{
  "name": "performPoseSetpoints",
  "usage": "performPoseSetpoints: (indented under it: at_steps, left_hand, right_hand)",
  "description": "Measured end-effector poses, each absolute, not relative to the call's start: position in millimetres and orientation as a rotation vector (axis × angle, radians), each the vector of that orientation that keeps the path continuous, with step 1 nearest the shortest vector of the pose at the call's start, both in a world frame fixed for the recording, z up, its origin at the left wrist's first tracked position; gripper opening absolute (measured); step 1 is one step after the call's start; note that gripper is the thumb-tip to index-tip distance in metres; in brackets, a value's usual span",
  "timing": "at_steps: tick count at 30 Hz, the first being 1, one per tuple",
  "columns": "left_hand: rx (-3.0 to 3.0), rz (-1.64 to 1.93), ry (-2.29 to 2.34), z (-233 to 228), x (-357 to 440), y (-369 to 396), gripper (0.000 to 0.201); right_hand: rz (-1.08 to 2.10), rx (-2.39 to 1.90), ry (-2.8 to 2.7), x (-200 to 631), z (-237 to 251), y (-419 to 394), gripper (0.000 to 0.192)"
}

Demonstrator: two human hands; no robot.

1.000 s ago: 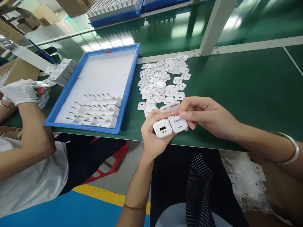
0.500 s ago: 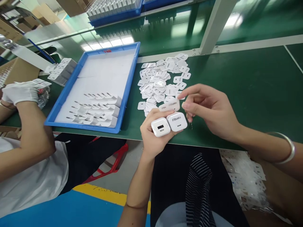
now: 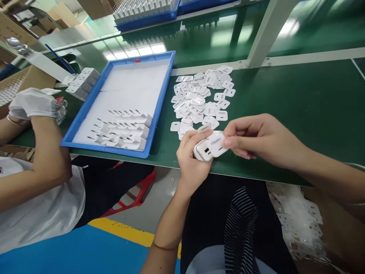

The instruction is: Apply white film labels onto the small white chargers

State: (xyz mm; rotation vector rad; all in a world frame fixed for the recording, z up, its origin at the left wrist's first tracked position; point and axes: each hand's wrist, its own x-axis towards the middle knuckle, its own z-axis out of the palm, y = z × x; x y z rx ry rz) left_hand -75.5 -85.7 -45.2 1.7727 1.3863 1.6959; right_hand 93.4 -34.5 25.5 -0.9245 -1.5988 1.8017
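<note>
My left hand [image 3: 194, 161] is closed around white plug chargers; a charger [image 3: 202, 151] in it faces me with a bare port end and a dark opening. A second charger beside it is mostly hidden. Above them, a loose white face plate [image 3: 204, 128] sticks up at the fingers of this hand. Between thumb and fingers, my right hand [image 3: 252, 139] pinches a white printed face plate [image 3: 216, 144] by its right edge. That plate is tilted in front of the chargers and overlaps the bare end; whether it touches cannot be made out.
A pile of face plates [image 3: 196, 101] lies beyond my hands. Left of it, a blue tray [image 3: 151, 129] holds rows of chargers [image 3: 122, 131]. A co-worker's gloved hand [image 3: 34, 103] is at far left. A metal post [image 3: 268, 34] stands at the back.
My right hand, earlier beside the chargers with no plate plainly in it, now pinches a face plate against or before them. The chargers have turned in my left hand.
</note>
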Motion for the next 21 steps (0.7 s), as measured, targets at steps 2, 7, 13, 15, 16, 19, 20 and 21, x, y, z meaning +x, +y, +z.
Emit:
performPoseSetpoints:
  at_steps: [2, 7, 13, 15, 16, 19, 20, 21]
  left_hand:
    - [1.81, 1.685, 1.391, -45.6, -75.1, -86.6, 0.027]
    - [1.864, 1.662, 1.4, -46.7, -74.5, -88.1, 0.025]
    - [1.875, 1.644, 1.405, -47.4, -74.9, -87.8, 0.024]
    - [1.874, 1.646, 1.394, -47.4, -75.0, -87.5, 0.024]
    - [1.873, 1.646, 1.392, -47.3, -75.0, -87.4, 0.024]
    - [1.871, 1.638, 1.396, -47.3, -74.9, -87.1, 0.022]
    - [1.871, 1.636, 1.396, -47.4, -74.9, -87.1, 0.022]
    - [1.872, 1.635, 1.396, -47.4, -74.9, -87.1, 0.022]
  right_hand:
    - [1.826, -0.977, -1.669, 90.8, 26.8, -38.1, 0.032]
    - [1.856, -1.035, -1.678, 87.1, 24.4, -39.9, 0.031]
    - [1.858, -1.055, -1.655, 87.5, 24.6, -38.5, 0.034]
    - [1.852, -1.06, -1.662, 87.3, 25.3, -38.5, 0.035]
    - [1.847, -1.061, -1.667, 87.1, 25.5, -38.5, 0.036]
    - [1.837, -1.064, -1.673, 86.6, 25.6, -38.5, 0.036]
    - [1.839, -1.067, -1.672, 86.5, 25.4, -38.5, 0.036]
    - [1.843, -1.067, -1.671, 86.5, 25.2, -38.4, 0.036]
